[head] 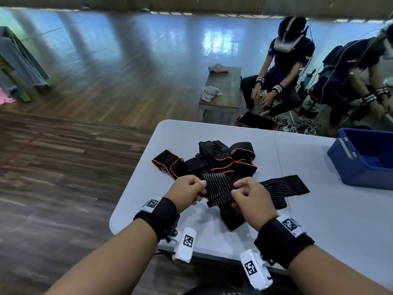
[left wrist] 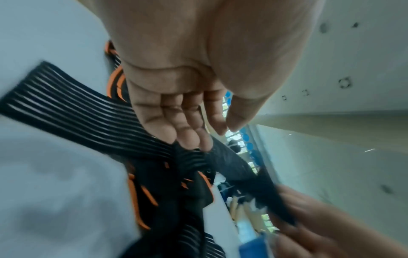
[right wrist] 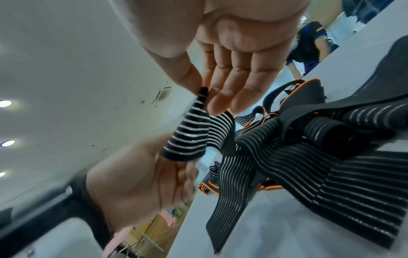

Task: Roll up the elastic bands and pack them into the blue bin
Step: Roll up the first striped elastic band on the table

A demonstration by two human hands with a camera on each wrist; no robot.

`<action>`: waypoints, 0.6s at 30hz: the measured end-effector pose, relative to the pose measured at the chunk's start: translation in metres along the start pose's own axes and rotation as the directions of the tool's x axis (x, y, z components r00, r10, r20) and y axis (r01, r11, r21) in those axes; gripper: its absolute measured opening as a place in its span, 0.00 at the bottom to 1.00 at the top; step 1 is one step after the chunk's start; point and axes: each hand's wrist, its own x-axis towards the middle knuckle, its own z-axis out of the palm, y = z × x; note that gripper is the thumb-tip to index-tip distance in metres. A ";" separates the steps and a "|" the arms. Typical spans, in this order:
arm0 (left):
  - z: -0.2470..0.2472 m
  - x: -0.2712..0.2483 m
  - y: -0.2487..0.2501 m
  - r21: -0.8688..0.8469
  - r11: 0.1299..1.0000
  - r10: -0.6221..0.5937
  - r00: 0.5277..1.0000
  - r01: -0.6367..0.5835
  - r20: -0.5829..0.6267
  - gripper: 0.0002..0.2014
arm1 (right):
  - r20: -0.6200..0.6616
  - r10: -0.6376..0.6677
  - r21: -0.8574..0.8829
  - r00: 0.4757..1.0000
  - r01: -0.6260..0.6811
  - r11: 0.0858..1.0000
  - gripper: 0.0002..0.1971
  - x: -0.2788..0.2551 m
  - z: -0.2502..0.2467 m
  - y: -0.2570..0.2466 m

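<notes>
1. Head view: the left hand (head: 187, 191) and right hand (head: 249, 195) each pinch one edge of a striped elastic band (head: 218, 189) at frame centre, above the grey table (head: 319, 220). The pile of bands (head: 212, 159) lies just behind; the blue bin (head: 365, 158) sits at the right edge.
2. Left wrist view: fingers (left wrist: 176, 125) curl onto the band; detail is blurred.
3. Right wrist view: thumb and forefinger clamp the band's end (right wrist: 204, 91); the other fingers are extended.
</notes>
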 end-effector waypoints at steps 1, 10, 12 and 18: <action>-0.008 0.004 -0.010 0.057 0.998 -0.028 0.997 0.032 -0.073 0.11 | -0.005 0.003 0.024 1.000 -0.003 1.000 0.07 0.001 -0.004 -0.001; -0.027 0.016 -0.070 0.725 0.658 -0.036 0.971 0.201 -0.237 0.14 | 0.049 0.075 0.168 0.996 -0.083 0.982 0.14 0.003 -0.020 -0.007; -0.026 0.019 -0.075 0.743 0.638 0.000 0.964 0.205 -0.265 0.13 | 0.065 0.087 0.183 0.994 -0.098 0.978 0.18 0.002 -0.023 -0.007; -0.035 0.026 -0.076 0.763 0.600 -0.052 0.963 0.241 -0.264 0.09 | 0.021 0.006 0.160 1.000 -0.010 0.987 0.11 -0.001 -0.031 -0.010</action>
